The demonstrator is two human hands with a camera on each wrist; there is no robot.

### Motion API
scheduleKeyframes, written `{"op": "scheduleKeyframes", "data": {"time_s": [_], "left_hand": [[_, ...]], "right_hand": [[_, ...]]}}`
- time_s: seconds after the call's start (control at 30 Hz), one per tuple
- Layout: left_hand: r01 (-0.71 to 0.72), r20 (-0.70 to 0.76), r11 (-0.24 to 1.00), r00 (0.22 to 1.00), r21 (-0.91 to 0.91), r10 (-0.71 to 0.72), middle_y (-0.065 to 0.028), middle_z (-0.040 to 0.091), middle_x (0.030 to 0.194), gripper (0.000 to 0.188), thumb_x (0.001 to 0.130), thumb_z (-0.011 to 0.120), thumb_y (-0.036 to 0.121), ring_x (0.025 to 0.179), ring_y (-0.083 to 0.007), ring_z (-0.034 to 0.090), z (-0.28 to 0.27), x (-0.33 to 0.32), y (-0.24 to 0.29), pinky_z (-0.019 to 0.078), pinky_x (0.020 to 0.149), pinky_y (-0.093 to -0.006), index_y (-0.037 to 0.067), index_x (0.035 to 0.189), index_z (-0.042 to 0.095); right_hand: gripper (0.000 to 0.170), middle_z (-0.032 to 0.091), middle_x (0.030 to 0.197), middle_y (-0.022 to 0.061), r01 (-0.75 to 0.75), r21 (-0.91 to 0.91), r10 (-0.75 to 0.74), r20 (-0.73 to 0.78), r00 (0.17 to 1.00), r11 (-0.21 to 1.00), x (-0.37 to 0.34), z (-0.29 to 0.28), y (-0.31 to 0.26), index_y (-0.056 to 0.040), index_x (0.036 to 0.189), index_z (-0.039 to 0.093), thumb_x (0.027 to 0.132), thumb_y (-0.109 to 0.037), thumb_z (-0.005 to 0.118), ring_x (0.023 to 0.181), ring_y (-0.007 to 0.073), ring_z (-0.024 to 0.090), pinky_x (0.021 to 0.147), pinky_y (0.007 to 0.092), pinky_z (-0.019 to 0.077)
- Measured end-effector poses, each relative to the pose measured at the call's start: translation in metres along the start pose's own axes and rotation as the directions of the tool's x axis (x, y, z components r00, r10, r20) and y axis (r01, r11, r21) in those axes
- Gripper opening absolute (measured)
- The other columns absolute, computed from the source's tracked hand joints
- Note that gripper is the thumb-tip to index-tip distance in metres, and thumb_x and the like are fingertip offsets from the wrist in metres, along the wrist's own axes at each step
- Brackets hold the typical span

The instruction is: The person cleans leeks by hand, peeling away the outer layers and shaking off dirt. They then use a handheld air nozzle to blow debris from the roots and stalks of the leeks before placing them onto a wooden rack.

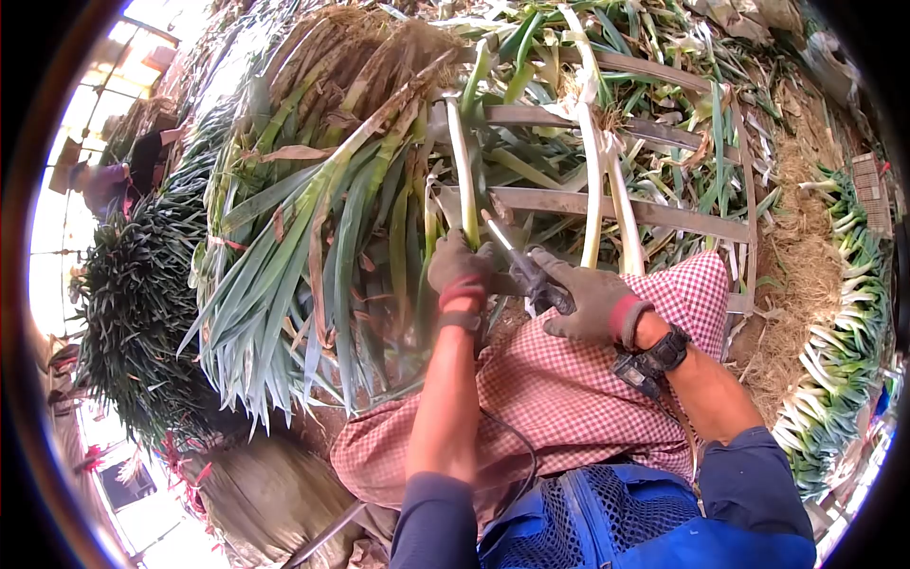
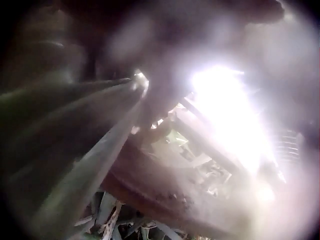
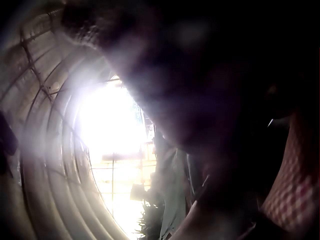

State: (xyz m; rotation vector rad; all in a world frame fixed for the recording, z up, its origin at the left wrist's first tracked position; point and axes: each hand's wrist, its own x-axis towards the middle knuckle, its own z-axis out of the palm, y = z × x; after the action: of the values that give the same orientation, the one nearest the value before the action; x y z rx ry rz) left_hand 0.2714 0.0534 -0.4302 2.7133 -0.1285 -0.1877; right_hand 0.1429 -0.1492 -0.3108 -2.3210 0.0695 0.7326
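In the head view my gloved left hand [image 1: 460,270] grips a leek [image 1: 462,171], whose pale stalk rises away from me above the fingers. My gloved right hand [image 1: 592,302] holds what looks like an air blow gun [image 1: 537,286], its slim tube pointing up and left, tip close beside the leek. Two more pale leeks [image 1: 591,180] lie across the metal frame [image 1: 616,207], beyond the right hand. In the left wrist view long leaves [image 2: 95,165] run out from the dark hand. Glare and shadow hide most of the right wrist view.
A big bundle of untrimmed leeks [image 1: 355,190] lies left of the left hand. Peeled leeks [image 1: 834,351] stand in a row at the far right. Leaf scraps [image 1: 664,171] fill the space under the frame. A checked cloth [image 1: 559,379] covers the lap, with a black hose [image 1: 531,455] over it.
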Motion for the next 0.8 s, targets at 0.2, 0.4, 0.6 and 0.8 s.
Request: {"op": "scheduleKeyframes", "data": {"time_s": [0.2,0.4,0.6,0.8], "left_hand": [[0.096,0.314,0.995,0.946,-0.031,-0.082,-0.0187,0.079,0.101,0.047,0.077,0.087,0.038,0.094,-0.0371,0.078,-0.022,-0.008,0.033,0.0608,0.086,-0.0455,0.007,0.11,0.072],[0.078,0.345,0.992,0.938,-0.096,-0.04,-0.0193,0.078,0.102,0.047,0.082,0.087,0.038,0.095,-0.0414,0.076,0.004,-0.093,0.032,0.0591,0.085,-0.0507,0.007,0.114,0.071],[0.064,0.378,0.998,0.924,-0.015,-0.053,-0.0194,0.079,0.101,0.048,0.08,0.086,0.041,0.093,-0.0402,0.077,0.023,-0.126,0.03,0.0598,0.082,-0.0495,0.006,0.11,0.072],[-0.028,0.346,0.999,0.938,-0.022,0.034,-0.0181,0.076,0.092,0.044,0.082,0.083,0.041,0.087,-0.041,0.075,0.026,-0.144,0.051,0.0591,0.077,-0.0531,0.006,0.106,0.071]], "right_hand": [[0.108,0.071,0.13,0.0259,-0.054,-0.004,0.053,-0.109,0.993,0.999,0.021,-0.024,0.007,-0.0194,0.172,0.026,0.083,-0.043,0.082,0.117,0.0436,0.071,0.105,0.0467,0.0543],[0.102,0.066,0.143,0.0266,-0.113,0.083,0.126,-0.159,0.979,0.99,0.052,-0.035,0.02,-0.012,0.168,0.035,0.081,-0.039,0.082,0.13,0.0428,0.065,0.114,0.0447,0.0497],[0.097,0.067,0.14,0.0271,-0.163,0.071,0.17,-0.115,0.979,0.984,0.055,-0.035,0.014,-0.0131,0.166,0.038,0.082,-0.036,0.082,0.129,0.0433,0.065,0.112,0.0457,0.0508],[0.105,0.073,0.118,0.0251,-0.086,-0.099,0.085,-0.02,0.996,0.991,0.042,-0.016,0.002,-0.0206,0.173,0.027,0.082,-0.033,0.079,0.105,0.0423,0.072,0.095,0.0463,0.0562]]}}
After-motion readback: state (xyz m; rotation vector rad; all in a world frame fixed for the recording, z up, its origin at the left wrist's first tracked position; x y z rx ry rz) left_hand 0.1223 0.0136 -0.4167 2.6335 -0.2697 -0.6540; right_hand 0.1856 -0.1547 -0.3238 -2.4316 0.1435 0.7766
